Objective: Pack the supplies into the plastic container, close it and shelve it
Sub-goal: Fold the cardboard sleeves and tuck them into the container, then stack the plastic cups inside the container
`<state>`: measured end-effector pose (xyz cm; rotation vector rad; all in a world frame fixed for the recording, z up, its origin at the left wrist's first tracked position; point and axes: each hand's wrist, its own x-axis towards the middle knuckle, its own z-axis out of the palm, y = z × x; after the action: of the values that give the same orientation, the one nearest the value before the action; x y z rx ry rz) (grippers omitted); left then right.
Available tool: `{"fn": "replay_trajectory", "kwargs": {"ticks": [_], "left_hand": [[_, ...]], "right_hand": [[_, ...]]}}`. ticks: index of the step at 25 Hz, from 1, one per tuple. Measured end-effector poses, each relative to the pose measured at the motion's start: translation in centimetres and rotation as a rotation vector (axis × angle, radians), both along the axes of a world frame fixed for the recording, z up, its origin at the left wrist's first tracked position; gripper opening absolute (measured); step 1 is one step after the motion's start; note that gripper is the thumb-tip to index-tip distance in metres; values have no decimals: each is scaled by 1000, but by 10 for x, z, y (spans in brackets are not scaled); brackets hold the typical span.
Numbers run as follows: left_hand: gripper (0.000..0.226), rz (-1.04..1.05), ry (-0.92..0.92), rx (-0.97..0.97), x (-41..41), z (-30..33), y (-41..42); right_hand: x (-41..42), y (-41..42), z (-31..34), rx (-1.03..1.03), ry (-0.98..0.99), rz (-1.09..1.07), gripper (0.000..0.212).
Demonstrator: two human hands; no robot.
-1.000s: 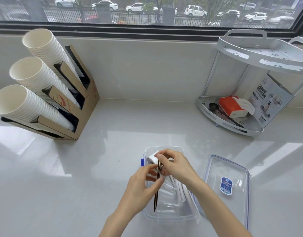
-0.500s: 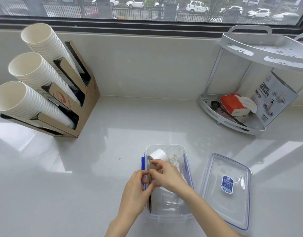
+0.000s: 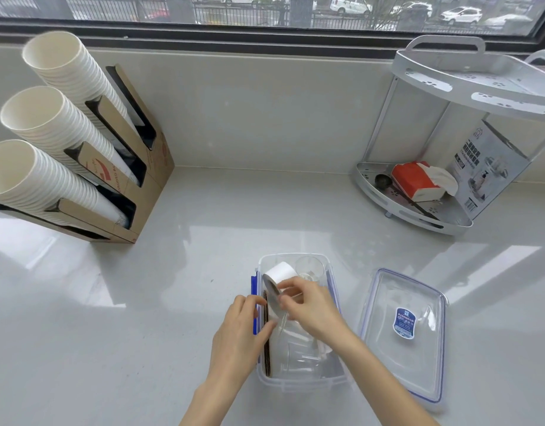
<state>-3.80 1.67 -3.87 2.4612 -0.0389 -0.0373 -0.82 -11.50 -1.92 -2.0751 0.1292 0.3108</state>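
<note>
A clear plastic container (image 3: 295, 383) with blue side clips stands open on the counter near me. Inside lie a white paper cup (image 3: 280, 272) on its side, a clear plastic cup (image 3: 309, 267), clear cups lower down and a bundle of dark brown stir sticks (image 3: 268, 355) along the left wall. My left hand (image 3: 239, 339) rests on the container's left edge, fingers against the sticks. My right hand (image 3: 311, 309) reaches into the box and pinches a thin clear wrapped item. The clear lid (image 3: 403, 336) with a blue label lies flat to the right.
A cardboard holder (image 3: 142, 167) with three stacks of white paper cups stands at the back left. A white two-tier corner shelf (image 3: 467, 84) at the back right holds a red tissue pack (image 3: 414, 179), a dark spoon and a printed box. A window runs along the back.
The brown stir sticks went from held upright above the box down to lying along its left wall. Both hands lowered into the container, and the right hand now pinches a clear wrapped item.
</note>
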Motion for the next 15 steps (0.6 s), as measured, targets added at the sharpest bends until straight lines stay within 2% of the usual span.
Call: {"fn": "replay_trajectory", "kwargs": {"ticks": [3,7,11,15], "left_hand": [[25,-74,-68,3,8,2,-4],[35,-232,-123,148,13,2,-16],[30,-243,-123,224,13,2,-20],[33,-303,-105,413,15,-1,-22]], "right_hand": [[10,-23,6,-152,-128,-117,26],[19,-42,3,-459,-167,-27,33],[21,-41,-8,-581,-102,91,38],[24,-40,-15,-650,-109,118,39]]}}
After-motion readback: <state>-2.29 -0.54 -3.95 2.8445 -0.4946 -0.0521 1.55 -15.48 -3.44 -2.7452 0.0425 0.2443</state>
